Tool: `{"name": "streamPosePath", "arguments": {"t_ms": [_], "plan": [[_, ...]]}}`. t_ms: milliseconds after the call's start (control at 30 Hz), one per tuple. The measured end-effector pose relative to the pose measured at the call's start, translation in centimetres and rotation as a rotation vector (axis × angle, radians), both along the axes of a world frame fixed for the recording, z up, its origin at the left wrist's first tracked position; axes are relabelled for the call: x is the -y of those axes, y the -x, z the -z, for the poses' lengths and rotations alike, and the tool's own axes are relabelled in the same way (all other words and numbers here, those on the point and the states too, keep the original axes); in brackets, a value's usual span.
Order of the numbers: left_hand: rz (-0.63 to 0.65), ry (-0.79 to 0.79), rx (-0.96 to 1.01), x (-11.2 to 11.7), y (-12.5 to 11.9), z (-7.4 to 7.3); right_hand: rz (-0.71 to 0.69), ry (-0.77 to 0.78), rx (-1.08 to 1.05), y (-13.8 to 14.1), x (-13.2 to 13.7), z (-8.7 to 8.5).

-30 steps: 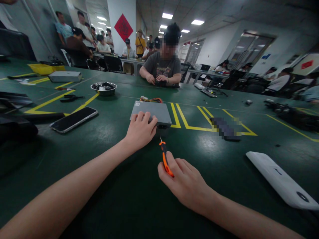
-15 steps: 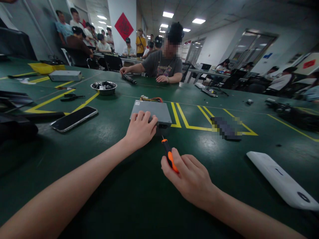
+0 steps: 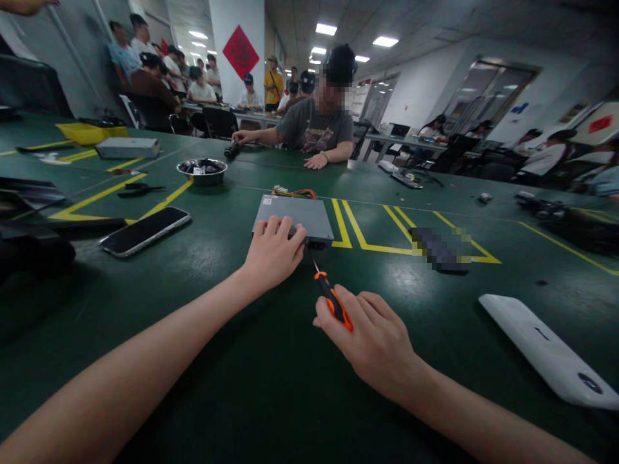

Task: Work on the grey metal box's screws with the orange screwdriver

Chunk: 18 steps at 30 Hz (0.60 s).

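Observation:
A flat grey metal box (image 3: 302, 216) with coloured wires at its far edge lies on the green table (image 3: 232, 361). My left hand (image 3: 272, 252) rests on the box's near left corner, fingers curled over its top. My right hand (image 3: 372, 341) is closed around an orange-and-black screwdriver (image 3: 331, 301). The screwdriver's thin tip points up and left, close to the near edge of the box.
A black phone (image 3: 144, 231) lies to the left, a steel bowl (image 3: 202, 171) behind it. A white oblong device (image 3: 546, 351) lies at the right. Yellow floor-tape lines mark the table. A seated person (image 3: 316, 132) works opposite, with other people behind.
My right hand has shifted slightly right and the screwdriver has tilted, its tip now nearer the box edge. The person opposite has stretched one arm out to the left.

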<state>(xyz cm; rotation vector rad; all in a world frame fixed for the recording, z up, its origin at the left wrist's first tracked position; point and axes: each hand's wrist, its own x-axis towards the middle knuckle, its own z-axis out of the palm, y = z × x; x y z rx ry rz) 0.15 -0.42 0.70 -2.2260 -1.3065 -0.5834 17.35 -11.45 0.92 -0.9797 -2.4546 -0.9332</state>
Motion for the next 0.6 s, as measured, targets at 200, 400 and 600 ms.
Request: {"name": "streamPosePath", "arguments": {"t_ms": [200,400,600], "plan": [[0.008,-0.003,-0.002,0.05,0.03,-0.02,-0.041,0.131,-0.015,0.51,0.42,0.48],[0.010,-0.019,-0.004,-0.02,0.02,0.07,-0.127,0.056,-0.009,0.35,0.06,-0.32],[-0.008,-0.028,-0.019,-0.11,0.08,0.16,-0.029,0.135,-0.038,0.70,0.21,0.38]]}}
